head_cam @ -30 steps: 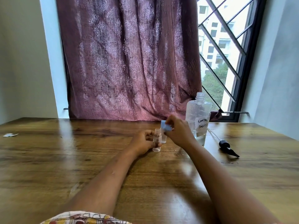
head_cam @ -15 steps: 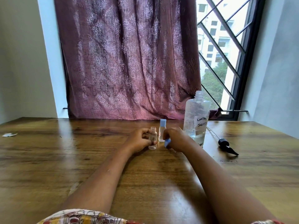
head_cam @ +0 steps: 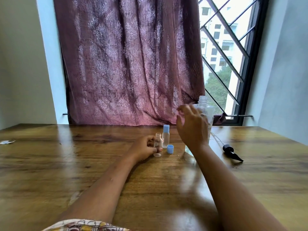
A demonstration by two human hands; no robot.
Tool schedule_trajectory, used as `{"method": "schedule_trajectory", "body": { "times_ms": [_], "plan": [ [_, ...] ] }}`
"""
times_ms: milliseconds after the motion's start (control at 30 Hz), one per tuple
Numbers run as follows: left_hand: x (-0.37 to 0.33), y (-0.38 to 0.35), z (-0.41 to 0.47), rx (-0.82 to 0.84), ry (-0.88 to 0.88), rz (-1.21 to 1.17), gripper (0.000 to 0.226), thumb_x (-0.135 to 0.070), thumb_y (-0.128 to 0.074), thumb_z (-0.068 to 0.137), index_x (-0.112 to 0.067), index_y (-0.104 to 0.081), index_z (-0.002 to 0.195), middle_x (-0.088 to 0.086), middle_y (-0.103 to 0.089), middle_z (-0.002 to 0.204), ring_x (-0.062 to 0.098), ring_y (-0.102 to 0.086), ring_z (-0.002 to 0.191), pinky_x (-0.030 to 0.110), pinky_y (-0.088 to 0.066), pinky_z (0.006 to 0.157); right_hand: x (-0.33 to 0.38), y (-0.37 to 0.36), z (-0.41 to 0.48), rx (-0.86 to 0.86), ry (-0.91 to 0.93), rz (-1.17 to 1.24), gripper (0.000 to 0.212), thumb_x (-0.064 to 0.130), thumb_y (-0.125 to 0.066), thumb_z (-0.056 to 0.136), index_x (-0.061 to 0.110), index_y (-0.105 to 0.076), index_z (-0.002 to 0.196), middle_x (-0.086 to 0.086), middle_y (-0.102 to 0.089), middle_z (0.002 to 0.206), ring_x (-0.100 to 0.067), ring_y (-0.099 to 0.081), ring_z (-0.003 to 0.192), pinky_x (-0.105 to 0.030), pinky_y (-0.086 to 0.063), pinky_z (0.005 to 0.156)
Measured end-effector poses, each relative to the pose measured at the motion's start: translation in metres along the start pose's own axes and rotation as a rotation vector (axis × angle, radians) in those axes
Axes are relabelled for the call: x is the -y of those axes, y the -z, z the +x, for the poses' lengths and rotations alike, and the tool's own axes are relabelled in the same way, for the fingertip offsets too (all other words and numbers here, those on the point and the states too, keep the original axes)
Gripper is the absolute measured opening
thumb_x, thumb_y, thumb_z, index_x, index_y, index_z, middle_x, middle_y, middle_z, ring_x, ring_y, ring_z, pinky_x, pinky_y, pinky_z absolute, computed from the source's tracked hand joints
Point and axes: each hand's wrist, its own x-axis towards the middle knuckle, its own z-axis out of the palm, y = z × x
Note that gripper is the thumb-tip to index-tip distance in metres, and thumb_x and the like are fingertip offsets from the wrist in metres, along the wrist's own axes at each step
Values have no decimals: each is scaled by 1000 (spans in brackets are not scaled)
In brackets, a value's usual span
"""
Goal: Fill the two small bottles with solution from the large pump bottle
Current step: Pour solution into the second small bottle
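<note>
My left hand (head_cam: 145,148) grips a small clear uncapped bottle (head_cam: 157,145) that stands upright on the wooden table (head_cam: 66,164). Just behind it stands a second small bottle (head_cam: 165,139) with a blue cap on. A loose blue cap (head_cam: 170,149) rests on the table to their right. My right hand (head_cam: 191,126) is raised with fingers apart, holding nothing, in front of the large clear bottle (head_cam: 205,110), whose neck is open and whose lower part it hides.
The black pump head with its long tube (head_cam: 230,151) lies on the table to the right. A scrap of white paper (head_cam: 6,142) sits at the far left edge. A maroon curtain (head_cam: 130,64) and a barred window (head_cam: 223,55) stand behind the table.
My right hand set the blue cap down on the table beside the small bottles, let go, and rose toward the large bottle. My left hand kept its hold on the uncapped bottle.
</note>
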Motion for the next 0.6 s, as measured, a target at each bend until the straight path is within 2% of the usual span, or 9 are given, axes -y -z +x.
{"method": "schedule_trajectory", "body": {
  "times_ms": [67, 133, 233, 300, 467, 600],
  "plan": [
    [-1, 0, -1, -1, -4, 23, 28, -21, -78, 73, -34, -61, 91, -19, -65, 81, -18, -56, 66, -2, -36, 55, -7, 2, 1, -119, -63, -118, 36, 23, -60, 79, 26, -54, 114, -1, -57, 119, -27, -52, 109, -38, -37, 85],
    [-2, 0, -1, 5, -11, 45, 28, -22, -77, 74, -34, -60, 93, -19, -65, 82, -12, -58, 72, -2, -35, 54, -14, 2, 1, -133, -197, -168, 57, 30, -62, 75, 30, -43, 129, -1, -43, 133, -30, -38, 123, -47, -33, 95],
    [-3, -2, 0, 9, -14, 56, 27, -22, -76, 75, -31, -61, 96, -18, -64, 83, -10, -57, 74, 3, -36, 57, -23, -1, 3, 10, -444, 16, 85, 42, -71, 72, 35, -21, 140, -4, -21, 149, -37, -21, 134, -61, -27, 101],
    [-4, -3, 0, 11, -19, 76, 27, -24, -76, 75, -30, -61, 98, -19, -63, 82, -13, -55, 72, 4, -35, 56, -27, -4, 3, 77, -556, 143, 97, 45, -75, 69, 38, -12, 142, -8, -10, 154, -42, -17, 137, -63, -25, 102],
    [-4, -5, 0, 7, -40, 100, 26, -24, -75, 76, -30, -61, 97, -16, -65, 85, -14, -56, 71, 3, -36, 56, -36, -5, 4, 62, -796, 395, 109, 42, -81, 63, 37, -8, 143, -16, -15, 153, -42, -30, 133, -56, -28, 105],
    [-6, -5, -1, 9, -35, 104, 34, -26, -74, 77, -29, -56, 105, -10, -68, 97, -7, -58, 81, 13, -38, 64, -39, -3, 1, 137, -797, 355, 115, 37, -84, 60, 40, -5, 143, -18, -28, 145, -41, -40, 125, -58, -33, 102]
  ]
}}
